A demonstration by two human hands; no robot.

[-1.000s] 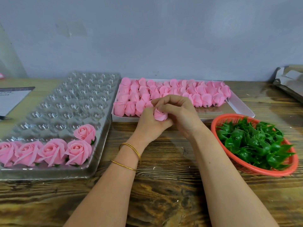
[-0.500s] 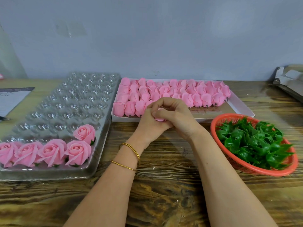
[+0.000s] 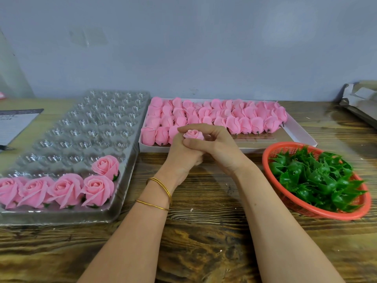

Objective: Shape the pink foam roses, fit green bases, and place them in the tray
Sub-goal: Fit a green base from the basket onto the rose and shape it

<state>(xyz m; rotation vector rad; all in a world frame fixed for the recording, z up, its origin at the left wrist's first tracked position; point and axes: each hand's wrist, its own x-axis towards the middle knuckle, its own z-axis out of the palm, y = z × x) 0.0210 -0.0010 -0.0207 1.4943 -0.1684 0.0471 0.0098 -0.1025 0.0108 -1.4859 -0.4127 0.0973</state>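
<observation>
I count five finished roses (image 3: 65,188) in the one clear tray (image 3: 81,119) on the left: four in the near row, as far as the view goes, and one in the row behind. One small rose (image 3: 193,134) is held in my two hands, the left hand (image 3: 183,160) and the right hand (image 3: 224,150). There is one white box (image 3: 302,135) on the far side. Its closed buds (image 3: 232,123) overlap too much for an exact number. One red basket (image 3: 265,158) is on the right, and its green bases (image 3: 316,180) are a heap I cannot count. My left wrist has two gold bangles (image 3: 161,186). At the far left are one paper sheet (image 3: 14,123) and one pen (image 3: 5,148).
</observation>
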